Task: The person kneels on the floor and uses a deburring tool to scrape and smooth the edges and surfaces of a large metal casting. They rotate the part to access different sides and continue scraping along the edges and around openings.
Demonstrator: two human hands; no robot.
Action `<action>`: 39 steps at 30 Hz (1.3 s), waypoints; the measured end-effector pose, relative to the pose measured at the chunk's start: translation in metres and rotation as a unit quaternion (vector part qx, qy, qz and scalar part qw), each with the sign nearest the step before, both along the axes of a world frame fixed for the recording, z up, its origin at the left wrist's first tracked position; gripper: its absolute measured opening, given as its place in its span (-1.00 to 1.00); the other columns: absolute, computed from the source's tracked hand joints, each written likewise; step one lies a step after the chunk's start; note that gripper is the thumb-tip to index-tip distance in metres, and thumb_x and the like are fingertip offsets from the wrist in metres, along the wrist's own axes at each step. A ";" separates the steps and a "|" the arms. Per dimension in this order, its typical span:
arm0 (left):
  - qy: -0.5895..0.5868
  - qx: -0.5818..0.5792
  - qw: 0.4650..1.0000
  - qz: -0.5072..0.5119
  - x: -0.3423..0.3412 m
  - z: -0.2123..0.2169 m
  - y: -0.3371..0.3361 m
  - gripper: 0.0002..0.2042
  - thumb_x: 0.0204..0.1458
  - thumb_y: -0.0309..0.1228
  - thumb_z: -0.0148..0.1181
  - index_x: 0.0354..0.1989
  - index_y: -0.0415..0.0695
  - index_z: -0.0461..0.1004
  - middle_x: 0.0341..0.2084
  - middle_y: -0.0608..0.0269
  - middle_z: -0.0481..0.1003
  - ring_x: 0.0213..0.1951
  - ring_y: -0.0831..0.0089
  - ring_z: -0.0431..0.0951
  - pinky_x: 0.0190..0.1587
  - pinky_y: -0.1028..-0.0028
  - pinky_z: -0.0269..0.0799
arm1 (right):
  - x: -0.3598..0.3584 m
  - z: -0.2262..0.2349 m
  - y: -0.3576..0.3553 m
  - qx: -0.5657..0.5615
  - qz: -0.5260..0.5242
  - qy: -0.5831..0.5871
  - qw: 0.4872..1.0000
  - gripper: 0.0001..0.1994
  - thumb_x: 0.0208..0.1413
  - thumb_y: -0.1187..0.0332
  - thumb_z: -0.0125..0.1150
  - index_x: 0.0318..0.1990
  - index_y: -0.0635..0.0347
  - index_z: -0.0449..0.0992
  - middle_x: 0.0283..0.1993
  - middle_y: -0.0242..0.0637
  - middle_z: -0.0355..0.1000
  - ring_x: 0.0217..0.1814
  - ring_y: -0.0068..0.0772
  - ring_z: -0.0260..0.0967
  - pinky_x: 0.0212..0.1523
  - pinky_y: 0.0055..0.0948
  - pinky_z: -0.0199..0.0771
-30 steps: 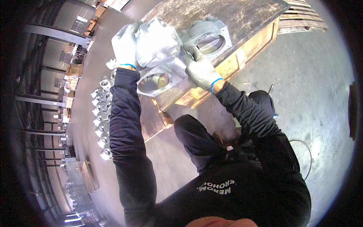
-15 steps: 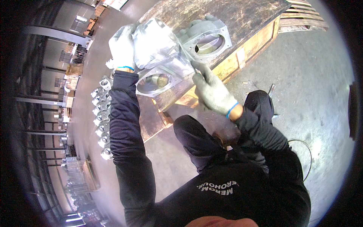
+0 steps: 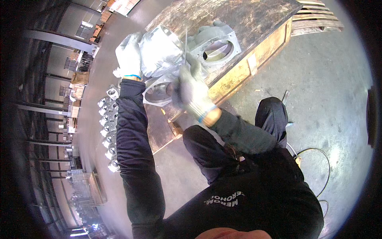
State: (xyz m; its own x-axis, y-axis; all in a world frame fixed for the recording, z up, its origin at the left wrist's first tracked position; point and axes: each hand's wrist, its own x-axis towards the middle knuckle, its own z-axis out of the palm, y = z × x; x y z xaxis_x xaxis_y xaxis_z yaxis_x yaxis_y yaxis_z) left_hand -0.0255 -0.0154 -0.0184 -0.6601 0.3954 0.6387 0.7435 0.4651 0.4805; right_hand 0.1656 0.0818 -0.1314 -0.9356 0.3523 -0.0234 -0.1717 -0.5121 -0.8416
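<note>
Tool up against the silver casting!

And here the left hand [image 3: 129, 55] grasps the big silver casting [image 3: 161, 51], fingers wrapped round its side, above the tabletop [image 3: 256, 20] near its left end. The right hand [image 3: 193, 87], a blur, has its fingers closed on a thin tool [image 3: 186, 42] standing upright just beside that casting! Below, an oval-mouthed part [image 3: 161, 91] sits by the near left corner; whether they're joined, nobody can tell. A second oval-mouthed part [image 3: 220, 48] rests by the near edge.
</note>
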 end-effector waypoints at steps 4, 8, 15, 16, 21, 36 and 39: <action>-0.011 0.032 0.999 -0.005 -0.001 -0.001 -0.001 -0.74 0.22 -0.49 0.08 -0.10 -0.35 0.68 -0.21 0.08 0.70 -0.16 0.39 0.66 -0.05 0.43 0.51 | -0.004 -0.016 -0.010 0.255 -0.192 0.036 0.947 -0.47 0.47 0.19 -0.15 0.46 0.28 0.16 0.11 0.26 0.47 0.12 0.28 0.49 0.15 0.00 0.48; -0.009 0.045 0.999 -0.008 0.002 -0.001 0.001 -0.77 0.20 -0.53 0.13 -0.12 -0.37 0.69 -0.27 0.11 0.71 -0.22 0.45 0.64 -0.12 0.47 0.51 | 0.008 0.001 0.005 0.048 0.023 -0.082 0.995 -0.51 0.48 0.25 -0.17 0.43 0.32 0.16 0.12 0.22 0.46 0.09 0.14 0.52 0.05 -0.07 0.54; -0.054 0.037 0.998 0.008 0.007 -0.002 0.003 -0.68 0.26 -0.42 0.00 -0.06 -0.31 0.69 -0.13 0.06 0.69 -0.07 0.32 0.66 0.06 0.38 0.50 | 0.023 0.013 0.039 -0.344 0.149 -0.064 0.925 -0.76 0.49 0.17 -0.09 0.05 0.08 0.39 -0.52 -0.41 0.38 -0.67 -0.52 0.26 -0.72 -0.55 0.23; -0.053 0.037 0.998 0.016 0.008 -0.001 0.003 -0.68 0.26 -0.42 0.00 -0.06 -0.31 0.69 -0.13 0.07 0.69 -0.07 0.33 0.66 0.06 0.38 0.50 | 0.018 0.012 0.044 -0.357 0.156 -0.037 0.920 -0.79 0.49 0.17 -0.08 -0.02 0.07 0.39 -0.52 -0.42 0.36 -0.66 -0.51 0.27 -0.70 -0.53 0.24; -0.075 0.077 0.994 -0.028 0.008 0.003 0.004 -0.76 0.22 -0.47 0.14 -0.12 -0.33 0.69 -0.24 0.14 0.70 -0.20 0.43 0.64 -0.07 0.44 0.50 | -0.006 0.006 0.057 -0.448 0.224 0.058 0.864 -0.79 0.49 0.15 -0.07 -0.15 0.03 0.37 -0.48 -0.43 0.37 -0.63 -0.48 0.23 -0.60 -0.48 0.30; -0.122 0.091 0.988 0.015 0.001 -0.003 0.001 -0.71 0.24 -0.45 0.05 -0.11 -0.34 0.69 -0.17 0.09 0.69 -0.13 0.39 0.64 0.01 0.42 0.50 | 0.000 0.003 0.043 -0.428 0.209 0.050 0.878 -0.78 0.48 0.14 -0.06 -0.15 0.01 0.43 -0.44 -0.49 0.37 -0.64 -0.61 0.21 -0.46 -0.56 0.43; -0.106 0.089 0.990 0.024 -0.001 -0.003 0.000 -0.72 0.23 -0.45 0.06 -0.12 -0.33 0.69 -0.19 0.10 0.69 -0.15 0.40 0.64 -0.02 0.42 0.51 | -0.007 0.020 0.049 -0.427 0.168 0.040 0.887 -0.77 0.49 0.14 -0.08 -0.06 0.03 0.44 -0.40 -0.44 0.39 -0.64 -0.55 0.23 -0.44 -0.58 0.44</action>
State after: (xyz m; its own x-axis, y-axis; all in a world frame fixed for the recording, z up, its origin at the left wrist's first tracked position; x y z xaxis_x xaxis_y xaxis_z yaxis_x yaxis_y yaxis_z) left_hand -0.0267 -0.0158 -0.0217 -0.8018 0.2532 0.5413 0.5966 0.3918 0.7005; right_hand 0.1587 0.1312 -0.1111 -0.9951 -0.0618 -0.0769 0.0703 -0.9911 -0.1134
